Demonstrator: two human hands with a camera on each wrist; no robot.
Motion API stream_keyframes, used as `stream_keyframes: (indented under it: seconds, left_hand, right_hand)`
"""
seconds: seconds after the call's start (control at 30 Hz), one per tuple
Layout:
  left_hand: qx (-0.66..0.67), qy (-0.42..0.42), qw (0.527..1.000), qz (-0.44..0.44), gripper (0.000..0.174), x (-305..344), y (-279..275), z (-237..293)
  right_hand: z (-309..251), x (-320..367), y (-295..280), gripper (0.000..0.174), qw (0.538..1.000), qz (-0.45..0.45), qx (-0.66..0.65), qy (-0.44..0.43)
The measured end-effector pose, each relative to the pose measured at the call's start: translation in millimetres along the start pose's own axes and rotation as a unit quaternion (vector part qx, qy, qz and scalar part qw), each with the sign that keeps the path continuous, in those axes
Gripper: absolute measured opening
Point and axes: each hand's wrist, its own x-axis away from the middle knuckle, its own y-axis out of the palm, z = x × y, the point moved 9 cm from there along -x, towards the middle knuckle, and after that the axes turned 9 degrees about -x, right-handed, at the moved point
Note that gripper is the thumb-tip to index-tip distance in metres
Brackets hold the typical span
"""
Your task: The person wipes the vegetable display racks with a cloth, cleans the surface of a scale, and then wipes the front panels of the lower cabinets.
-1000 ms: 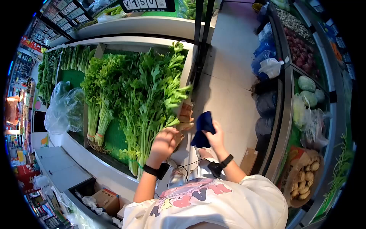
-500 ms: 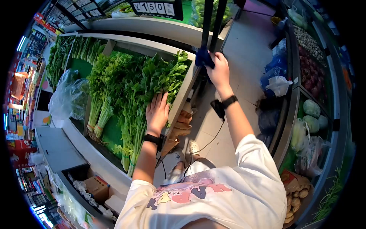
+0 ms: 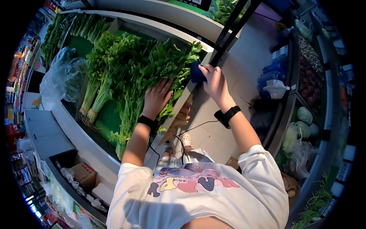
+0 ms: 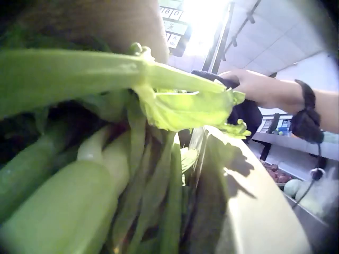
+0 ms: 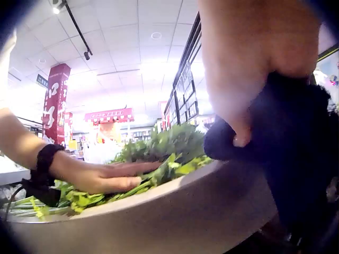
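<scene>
My left hand (image 3: pixel 157 98) rests palm down with straight fingers on the leafy celery (image 3: pixel 131 82) near the bin's right side. In the left wrist view, a pale green stalk (image 4: pixel 106 74) crosses close to the camera. With bent fingers and thumb, my right hand (image 3: pixel 216 87) grips a dark blue cloth (image 3: pixel 196 72) at the bin's pale rim (image 3: pixel 187 93). Seen from the right wrist, the cloth (image 5: pixel 288 143) bunches under the hand and hangs down over the rim's outer side. Celery leaves stand right beside the cloth.
Black posts (image 3: pixel 228 34) rise beyond the bin's far right corner. A clear plastic bag (image 3: pixel 63 76) lies at the left. Across the aisle floor (image 3: pixel 238 76) stands another stand with melons (image 3: pixel 305 116) and onions. A cable (image 3: pixel 202 125) runs between the wrists.
My left hand went from beside the right hand onto the celery. My right hand carried the cloth forward to the bin's far corner by the posts, then back along the rim toward me.
</scene>
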Motion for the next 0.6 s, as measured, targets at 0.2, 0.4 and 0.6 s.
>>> stream_keyframes:
  seconds: [0.2,0.4,0.6]
  left_hand:
    - [0.133,0.081,0.982,-0.104,0.067,8,-19,8]
    - [0.123,0.135,0.972,-0.145,0.064,46,-13,8]
    - [0.130,0.146,0.971,-0.139,0.053,48,-3,-8]
  right_hand:
    - [-15,13,6,0.051,0.999,0.014,-0.025,0.042]
    - [-16,18,8,0.051,0.999,0.028,-0.023,0.037]
    - [-41,34,15,0.053,0.998,0.008,-0.048,0.034]
